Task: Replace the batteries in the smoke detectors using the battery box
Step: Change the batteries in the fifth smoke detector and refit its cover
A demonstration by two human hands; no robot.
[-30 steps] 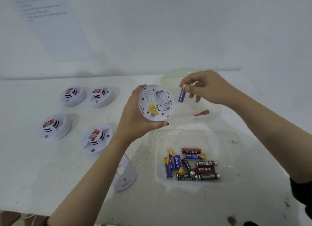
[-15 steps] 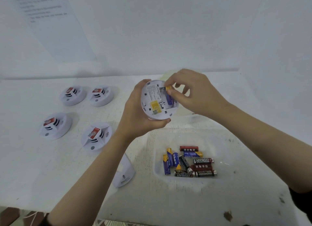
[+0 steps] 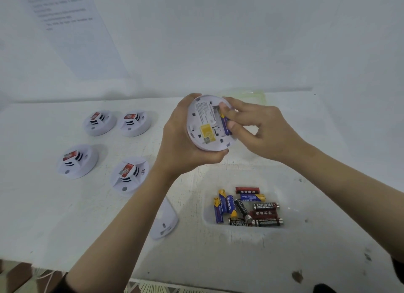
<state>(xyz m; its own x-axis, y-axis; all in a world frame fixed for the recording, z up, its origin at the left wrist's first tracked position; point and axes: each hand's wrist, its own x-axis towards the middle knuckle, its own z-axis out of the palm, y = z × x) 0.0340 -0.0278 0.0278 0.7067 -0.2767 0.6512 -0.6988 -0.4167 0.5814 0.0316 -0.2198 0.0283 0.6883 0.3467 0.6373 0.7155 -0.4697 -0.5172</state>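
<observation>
Progress check: one smoke detector (image 3: 204, 126) is held up off the table (image 3: 43, 216), back side facing the cam, gripped round its rim by the left hand (image 3: 185, 148). A blue battery (image 3: 225, 122) is pinched btwn thumb and forefinger of the right hand (image 3: 262, 130) and pressed into the open compartment. It looks partly seated, tho that's a judgement call bc its ends are hidden by the fingers. Whether a 2nd slot beside it is filled can't be told. So this unit is prob mid-swap, and the back plate (image 3: 165, 220) lying on the table by the left forearm is not yet snapped on. Four other detectors (image 3: 129, 175) are parked on the left side of the table; whether they've been done can't be told from here. The battery box (image 3: 204, 216) sits just below the hands w/ a mixed pile of cells in it, so refills are kept close.

Room-wise: plenty of bare table is seen btwn the four detectors and the box. The back plate is near the table's front edge, so it could prob get knocked off by an elbow. The wall (image 3: 240, 41) is right behind, w/ a clear lid (image 3: 259, 96) tucked behind the hands.
</observation>
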